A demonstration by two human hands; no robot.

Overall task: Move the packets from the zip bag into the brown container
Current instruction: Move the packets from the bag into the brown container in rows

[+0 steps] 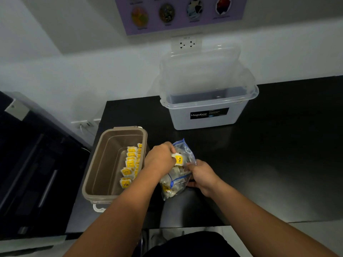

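A clear zip bag (pixel 182 151) with a blue zip strip lies on the black counter, still holding several white and yellow tea packets. My left hand (pixel 160 157) pinches one tea packet (pixel 178 160) at the bag's mouth. My right hand (pixel 201 176) grips the bag's right side and holds it open. The brown container (pixel 104 160) stands open just left of the bag. Several tea packets (pixel 130 165) stand in a row along its right wall.
A translucent Megabox bin (pixel 207 108) with its lid leaning behind stands at the back of the black counter (pixel 278 154). Dark drawers (pixel 33 173) are at the left. Wall sockets (pixel 186 44) sit above the bin.
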